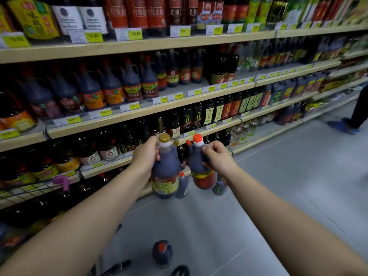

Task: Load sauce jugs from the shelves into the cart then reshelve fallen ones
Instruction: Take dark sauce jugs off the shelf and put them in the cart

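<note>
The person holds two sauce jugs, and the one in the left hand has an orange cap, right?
No. The head view shows the left hand gripping the gold-capped jug; the orange-capped jug is in the right hand.

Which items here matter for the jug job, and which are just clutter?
Job: left hand gripping gold-capped jug; right hand gripping orange-capped jug; red-capped jug on floor; cart; shelves.
Clutter: bystander's blue shoe; price tags; black object on floor.
</note>
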